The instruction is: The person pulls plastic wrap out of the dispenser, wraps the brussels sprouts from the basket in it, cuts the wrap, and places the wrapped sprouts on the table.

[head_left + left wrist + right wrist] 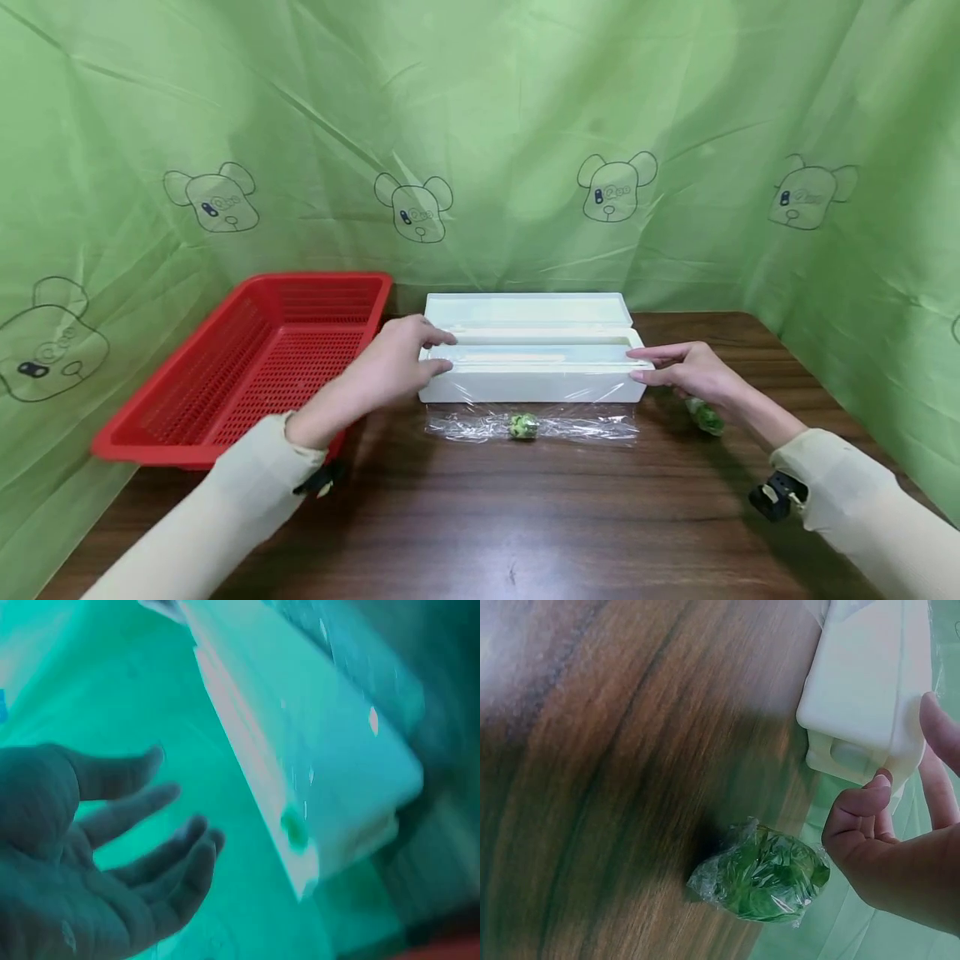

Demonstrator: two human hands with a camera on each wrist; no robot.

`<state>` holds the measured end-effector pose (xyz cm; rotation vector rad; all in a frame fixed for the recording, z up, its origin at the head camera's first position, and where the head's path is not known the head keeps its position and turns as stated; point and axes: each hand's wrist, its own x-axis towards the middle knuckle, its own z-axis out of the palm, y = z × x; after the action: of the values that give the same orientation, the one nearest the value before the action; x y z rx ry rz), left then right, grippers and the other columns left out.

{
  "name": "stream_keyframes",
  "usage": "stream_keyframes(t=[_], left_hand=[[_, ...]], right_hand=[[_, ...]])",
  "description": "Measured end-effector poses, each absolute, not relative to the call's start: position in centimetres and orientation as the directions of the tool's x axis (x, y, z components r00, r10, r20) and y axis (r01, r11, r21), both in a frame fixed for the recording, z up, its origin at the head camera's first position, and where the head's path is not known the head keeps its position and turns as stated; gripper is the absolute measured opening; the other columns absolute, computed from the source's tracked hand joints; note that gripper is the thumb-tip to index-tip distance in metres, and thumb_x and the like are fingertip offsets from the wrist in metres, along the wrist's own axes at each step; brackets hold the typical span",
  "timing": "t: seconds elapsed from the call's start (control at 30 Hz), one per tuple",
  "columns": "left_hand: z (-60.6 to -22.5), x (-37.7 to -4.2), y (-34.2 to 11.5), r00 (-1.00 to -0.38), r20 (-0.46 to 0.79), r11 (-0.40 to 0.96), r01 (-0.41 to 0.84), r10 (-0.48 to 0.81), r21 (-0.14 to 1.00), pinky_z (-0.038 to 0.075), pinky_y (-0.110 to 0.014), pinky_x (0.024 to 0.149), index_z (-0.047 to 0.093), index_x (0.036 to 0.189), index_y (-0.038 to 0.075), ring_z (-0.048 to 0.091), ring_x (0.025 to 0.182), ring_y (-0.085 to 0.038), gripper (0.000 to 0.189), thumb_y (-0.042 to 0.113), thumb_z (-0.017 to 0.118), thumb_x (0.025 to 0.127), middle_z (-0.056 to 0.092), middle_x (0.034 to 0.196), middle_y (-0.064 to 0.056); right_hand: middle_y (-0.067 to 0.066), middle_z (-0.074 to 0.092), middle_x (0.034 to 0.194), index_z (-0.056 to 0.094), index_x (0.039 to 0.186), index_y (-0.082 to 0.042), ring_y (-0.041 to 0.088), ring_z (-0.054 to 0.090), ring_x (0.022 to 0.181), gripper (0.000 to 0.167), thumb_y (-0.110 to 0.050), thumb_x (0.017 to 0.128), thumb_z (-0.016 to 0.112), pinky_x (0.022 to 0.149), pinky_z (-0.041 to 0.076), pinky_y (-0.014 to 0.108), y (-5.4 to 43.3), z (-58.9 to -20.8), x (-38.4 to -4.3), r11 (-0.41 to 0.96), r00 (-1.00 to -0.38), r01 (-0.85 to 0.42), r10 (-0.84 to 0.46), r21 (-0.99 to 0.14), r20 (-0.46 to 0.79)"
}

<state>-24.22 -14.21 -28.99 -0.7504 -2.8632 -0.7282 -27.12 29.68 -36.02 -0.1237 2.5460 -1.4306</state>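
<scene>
A long white cling film dispenser point(528, 387) stands with its lid point(528, 310) raised. Clear film point(577, 423) hangs from its front onto the table, with a small green vegetable point(523, 426) lying on it. My left hand point(401, 354) is at the dispenser's left end, its fingers parted and slightly bent, holding nothing. At the opposite end, the index finger and thumb of my right hand point(693, 371) reach straight to the top front edge. That hand's other fingers are bent in the right wrist view. A film-wrapped green leafy bundle point(769, 874) lies below the right hand.
To the left sits a red plastic basket point(258, 454) with perforated walls. The brown wooden table point(510, 525) extends in front of the dispenser. Green cloth point(510, 100) printed with bear faces encloses the back and sides.
</scene>
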Motion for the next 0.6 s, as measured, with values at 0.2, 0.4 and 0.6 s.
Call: stream_keyframes(t=[0.2,0.4,0.6], left_hand=[[-32.2,-22.4,-13.5,-0.902,0.335,0.758,0.415,0.273,0.503,0.052,-0.05,0.094,0.076,0.125,0.001,0.064,0.11,-0.037,0.035,0.006,0.081,0.091,0.067,0.118,-0.019],[-34.2,-22.9,-13.5,-0.91,0.393,0.757,0.349,0.132,0.553,0.051,-0.05,0.095,0.077,0.121,0.0,0.062,0.113,-0.037,0.03,0.004,0.08,0.091,0.065,0.12,-0.021],[-35.2,-23.4,-13.4,-0.922,0.379,0.783,0.295,0.082,0.548,0.049,-0.052,0.095,0.08,0.115,0.004,0.058,0.117,-0.038,0.025,0.005,0.08,0.091,0.064,0.123,-0.019]], right_hand=[[0.014,0.057,0.128,0.067,0.142,-0.007,0.007,0.031,0.057,0.06,-0.027,0.089,0.087,0.049,0.033,0.026,29.3,-35.8,-26.8,0.503,-0.976,0.032,-0.172,-0.864,-0.136],[0.017,0.054,0.13,0.066,0.142,-0.007,0.007,0.028,0.055,0.06,-0.026,0.089,0.087,0.049,0.032,0.026,29.2,-35.9,-26.9,0.497,-0.978,0.021,-0.168,-0.867,-0.12],[0.021,0.055,0.129,0.068,0.14,-0.005,0.007,0.031,0.058,0.059,-0.026,0.089,0.087,0.051,0.033,0.027,29.0,-36.3,-26.6,0.505,-0.986,-0.025,-0.157,-0.863,-0.063]])
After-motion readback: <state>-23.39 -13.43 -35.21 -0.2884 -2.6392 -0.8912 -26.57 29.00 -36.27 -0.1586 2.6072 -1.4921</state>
